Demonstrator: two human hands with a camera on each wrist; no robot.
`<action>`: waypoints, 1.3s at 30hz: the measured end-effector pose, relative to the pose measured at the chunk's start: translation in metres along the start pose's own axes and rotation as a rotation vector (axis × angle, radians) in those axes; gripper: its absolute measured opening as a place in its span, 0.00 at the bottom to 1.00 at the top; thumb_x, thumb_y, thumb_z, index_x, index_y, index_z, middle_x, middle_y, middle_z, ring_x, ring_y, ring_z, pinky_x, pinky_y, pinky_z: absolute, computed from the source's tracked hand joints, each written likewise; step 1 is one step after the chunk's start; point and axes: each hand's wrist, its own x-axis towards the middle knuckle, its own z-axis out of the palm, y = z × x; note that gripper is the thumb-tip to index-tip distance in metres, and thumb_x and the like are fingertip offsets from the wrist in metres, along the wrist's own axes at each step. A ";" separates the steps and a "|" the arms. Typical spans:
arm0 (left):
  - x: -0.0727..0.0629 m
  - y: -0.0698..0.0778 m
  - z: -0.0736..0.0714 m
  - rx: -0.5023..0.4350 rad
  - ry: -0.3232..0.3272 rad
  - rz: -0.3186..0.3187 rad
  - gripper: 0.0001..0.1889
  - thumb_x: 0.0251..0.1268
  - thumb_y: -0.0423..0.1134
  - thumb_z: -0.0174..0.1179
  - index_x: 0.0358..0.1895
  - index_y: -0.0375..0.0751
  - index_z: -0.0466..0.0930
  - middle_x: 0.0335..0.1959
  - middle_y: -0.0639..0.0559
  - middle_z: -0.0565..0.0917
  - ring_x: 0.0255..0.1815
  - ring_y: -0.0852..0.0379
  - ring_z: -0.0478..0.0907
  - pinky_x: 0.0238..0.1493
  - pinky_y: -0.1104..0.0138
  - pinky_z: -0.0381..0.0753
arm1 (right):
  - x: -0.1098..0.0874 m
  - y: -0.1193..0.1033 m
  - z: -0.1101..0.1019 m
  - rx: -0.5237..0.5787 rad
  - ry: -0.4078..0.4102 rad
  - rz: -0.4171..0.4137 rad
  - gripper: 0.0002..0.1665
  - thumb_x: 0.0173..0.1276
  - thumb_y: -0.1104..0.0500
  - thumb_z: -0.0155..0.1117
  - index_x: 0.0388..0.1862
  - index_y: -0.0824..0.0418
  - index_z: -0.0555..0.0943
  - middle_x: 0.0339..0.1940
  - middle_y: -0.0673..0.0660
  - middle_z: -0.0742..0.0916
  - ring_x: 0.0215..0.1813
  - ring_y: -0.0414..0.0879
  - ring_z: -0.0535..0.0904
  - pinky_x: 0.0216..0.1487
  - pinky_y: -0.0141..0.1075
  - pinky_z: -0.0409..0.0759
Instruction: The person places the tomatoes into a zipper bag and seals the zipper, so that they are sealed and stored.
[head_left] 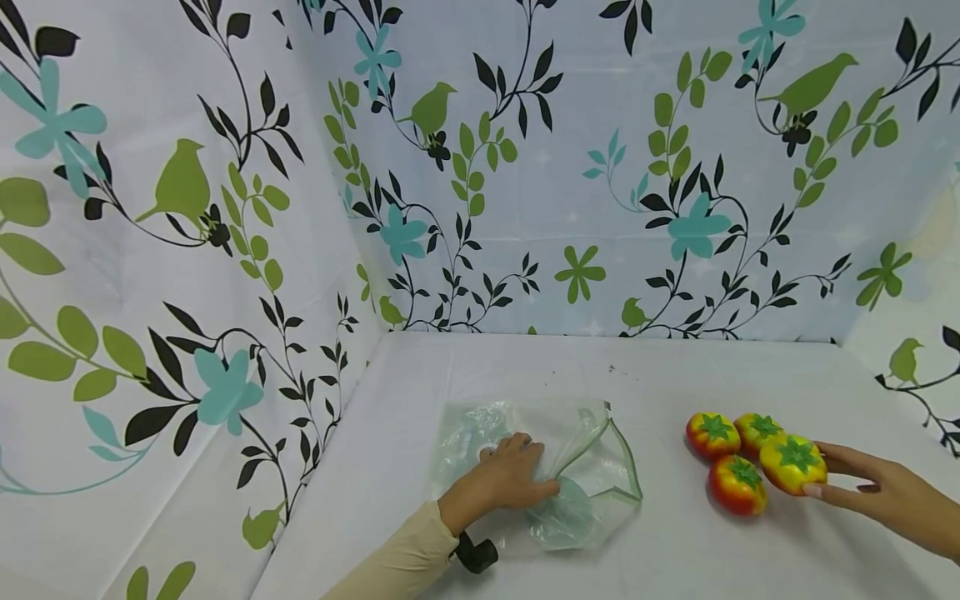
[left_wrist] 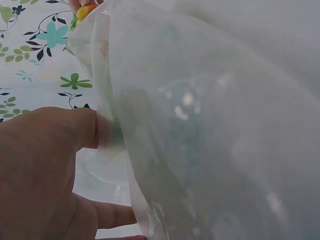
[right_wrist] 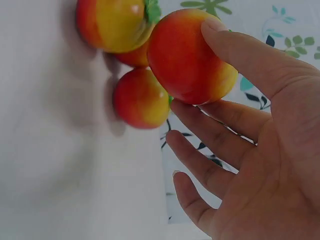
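Note:
A clear zip bag [head_left: 510,525] with a green-edged mouth lies on the white table, its mouth toward the right. My left hand [head_left: 504,477] grips the bag near its middle; in the left wrist view the film hides the fingertips. At the right, my right hand [head_left: 873,492] pinches a red-and-yellow toy tomato [right_wrist: 192,57] with a green star-shaped top between thumb and fingers, the lower fingers spread loosely. Beside it sit three more toy tomatoes: one at the left [head_left: 712,435], one behind [head_left: 756,432] and one in front [head_left: 738,485].
The table [head_left: 600,367] has a white cover. Patterned cloth [head_left: 480,167] with leaves and birds hangs behind it and along both sides. A black strap mount [head_left: 476,553] sits at my left wrist, against the bag's near edge.

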 end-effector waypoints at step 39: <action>-0.003 -0.003 -0.008 -0.064 -0.018 0.016 0.38 0.71 0.64 0.53 0.78 0.46 0.71 0.77 0.45 0.70 0.77 0.44 0.67 0.66 0.36 0.67 | 0.029 -0.111 0.042 0.125 0.073 -0.231 0.43 0.69 0.40 0.74 0.71 0.67 0.76 0.51 0.52 0.89 0.52 0.48 0.84 0.48 0.34 0.84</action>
